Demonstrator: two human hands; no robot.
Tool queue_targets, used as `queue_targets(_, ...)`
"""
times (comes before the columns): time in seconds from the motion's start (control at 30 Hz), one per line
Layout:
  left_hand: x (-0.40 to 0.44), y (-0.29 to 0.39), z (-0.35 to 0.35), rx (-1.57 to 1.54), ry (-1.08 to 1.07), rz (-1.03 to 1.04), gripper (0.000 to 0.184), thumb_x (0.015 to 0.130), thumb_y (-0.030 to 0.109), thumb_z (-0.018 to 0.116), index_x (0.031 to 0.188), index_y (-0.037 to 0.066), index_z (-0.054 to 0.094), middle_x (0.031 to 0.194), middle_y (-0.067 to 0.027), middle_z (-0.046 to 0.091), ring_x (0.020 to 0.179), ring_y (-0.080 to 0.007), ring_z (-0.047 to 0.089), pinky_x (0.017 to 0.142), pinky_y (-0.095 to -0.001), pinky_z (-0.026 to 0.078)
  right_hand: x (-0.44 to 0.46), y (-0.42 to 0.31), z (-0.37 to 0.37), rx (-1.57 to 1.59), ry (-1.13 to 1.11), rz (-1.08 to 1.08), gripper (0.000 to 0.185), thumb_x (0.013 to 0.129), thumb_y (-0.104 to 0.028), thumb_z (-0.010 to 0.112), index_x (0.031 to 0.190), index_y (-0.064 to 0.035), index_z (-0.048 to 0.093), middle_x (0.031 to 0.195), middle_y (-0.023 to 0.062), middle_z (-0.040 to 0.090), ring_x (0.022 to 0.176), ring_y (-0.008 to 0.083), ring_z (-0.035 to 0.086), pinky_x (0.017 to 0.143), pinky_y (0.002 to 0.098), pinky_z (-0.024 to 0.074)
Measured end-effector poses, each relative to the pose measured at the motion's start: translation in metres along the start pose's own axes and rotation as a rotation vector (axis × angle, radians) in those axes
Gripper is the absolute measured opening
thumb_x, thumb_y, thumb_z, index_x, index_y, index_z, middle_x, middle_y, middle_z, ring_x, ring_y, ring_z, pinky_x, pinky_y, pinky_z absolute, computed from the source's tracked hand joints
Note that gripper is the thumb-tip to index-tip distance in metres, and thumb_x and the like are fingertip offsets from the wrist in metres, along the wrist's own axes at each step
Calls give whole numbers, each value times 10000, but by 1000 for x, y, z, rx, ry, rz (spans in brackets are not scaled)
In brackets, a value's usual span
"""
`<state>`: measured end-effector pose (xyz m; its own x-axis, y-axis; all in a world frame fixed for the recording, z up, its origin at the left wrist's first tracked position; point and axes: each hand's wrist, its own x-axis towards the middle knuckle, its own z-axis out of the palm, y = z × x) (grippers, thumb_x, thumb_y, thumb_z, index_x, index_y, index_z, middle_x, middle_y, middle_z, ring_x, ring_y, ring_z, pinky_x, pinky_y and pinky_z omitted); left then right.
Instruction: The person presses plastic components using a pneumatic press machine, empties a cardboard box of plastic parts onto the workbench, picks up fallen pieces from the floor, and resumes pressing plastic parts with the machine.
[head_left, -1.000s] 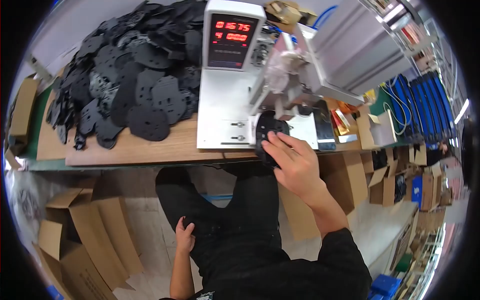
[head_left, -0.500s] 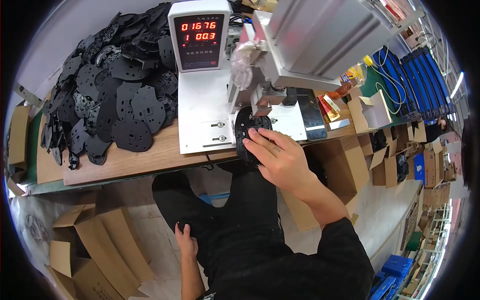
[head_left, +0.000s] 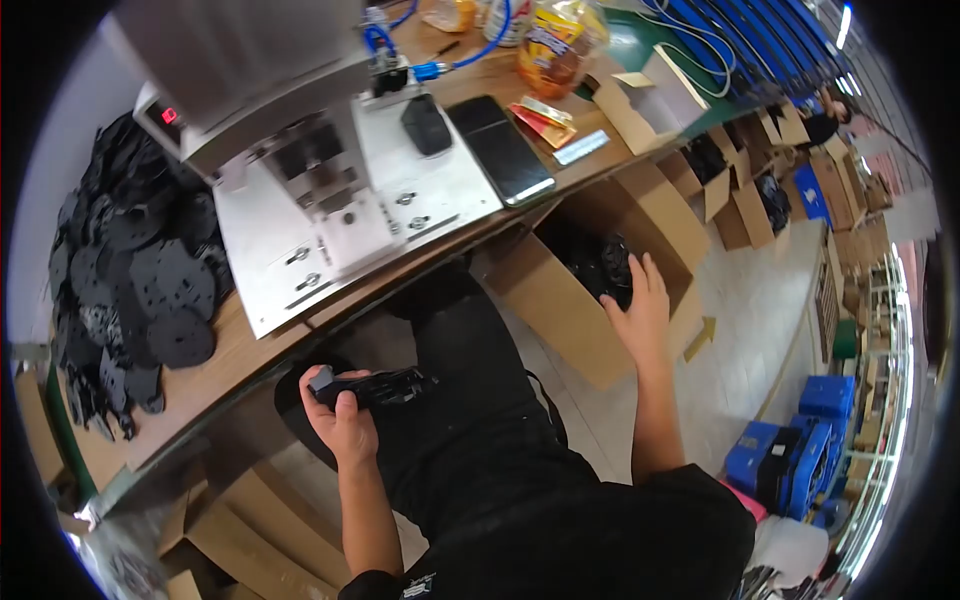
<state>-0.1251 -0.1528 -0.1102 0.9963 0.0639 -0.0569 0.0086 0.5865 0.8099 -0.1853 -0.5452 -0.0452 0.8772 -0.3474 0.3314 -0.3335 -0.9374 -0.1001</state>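
My left hand is closed around a black plastic part, held above my lap. The part has a blocky end by the fingers and an uneven, detailed side; its exact kind is unclear. My right hand reaches over the open cardboard box at the right of my legs. Its thumb and fingers are spread apart beside a shiny black part in the box. Whether they touch it I cannot tell. The press on the bench has no black part visible under its head.
A pile of flat black plates covers the bench's left end. A phone, a black mouse-shaped object, snack packets and a small open carton lie right of the press. More cardboard boxes stand at lower left.
My right hand has gone from the black part under the press to the box at the right. My left hand has risen from my leg and now holds a black part. The view has turned right.
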Motion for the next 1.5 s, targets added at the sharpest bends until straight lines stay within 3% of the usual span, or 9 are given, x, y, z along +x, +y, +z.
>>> queue_targets(0.2,-15,-24,42,-22,-58,-88,614,859,140,778,1346,95,406,1029,-180,686,996,-282,656,906,-429,527,-34,-79,10,1424,-544,-91,819,753,-202,870,1454,-18,488,1491,150,523,1347,250,525,1079,373,442)
queue_targets(0.5,-6,7,78,-14,118,196,572,899,31,659,1379,77,351,1141,-253,656,1084,-325,643,982,-443,507,21,-168,35,1587,-684,-209,476,820,-47,789,1276,-39,653,1083,77,734,905,83,670,730,234,537)
queue_targets(0.63,0,9,85,-74,103,134,627,911,107,657,1437,57,320,1237,-231,605,1190,-308,591,1064,-445,458,41,-160,38,1985,-879,144,365,864,-42,778,1191,14,628,1010,52,702,882,78,650,726,229,539)
queue_targets(0.77,2,5,98,173,25,123,722,870,115,685,1485,16,321,1387,-92,473,1280,-213,506,1105,-361,411,40,-146,31,1731,-919,181,431,821,-126,850,1156,14,618,956,55,703,856,90,648,744,251,548)
queue_targets(0.8,1,4,99,178,46,41,689,864,111,696,1462,14,367,1370,-93,485,1265,-206,510,1097,-353,413,45,-140,22,1328,-853,-85,557,763,-240,901,1177,5,621,895,60,712,836,148,674,754,279,552)
queue_targets(0.93,1,-1,85,191,147,-196,510,878,74,690,1347,8,499,1261,-84,553,1128,-163,559,1008,-319,463,35,-139,9,1401,-688,-132,756,728,-368,895,1321,-29,571,1306,167,599,1103,317,649,926,385,530)
queue_targets(1.0,-2,-3,83,212,170,-328,345,918,51,640,1250,10,557,1120,-52,622,998,-117,593,902,-281,496,36,-138,6,1027,-426,-708,832,701,-401,892,1385,-80,544,1492,172,452,1353,353,483,1077,452,442)
queue_targets(1.2,1,11,58,306,77,-271,246,946,120,639,1170,22,605,1029,-11,632,970,-89,574,848,-259,475,38,-156,10,763,-459,-1260,672,693,-269,857,1318,-178,627,1519,67,481,1431,321,420,1084,450,467)
queue_targets(1.5,-32,44,-35,103,103,-122,539,807,87,756,1291,31,526,1121,-50,596,1018,-151,611,876,-326,539,48,-192,-13,1061,-199,-963,508,580,-55,850,1067,-51,706,1223,114,702,1124,327,679,898,396,589)
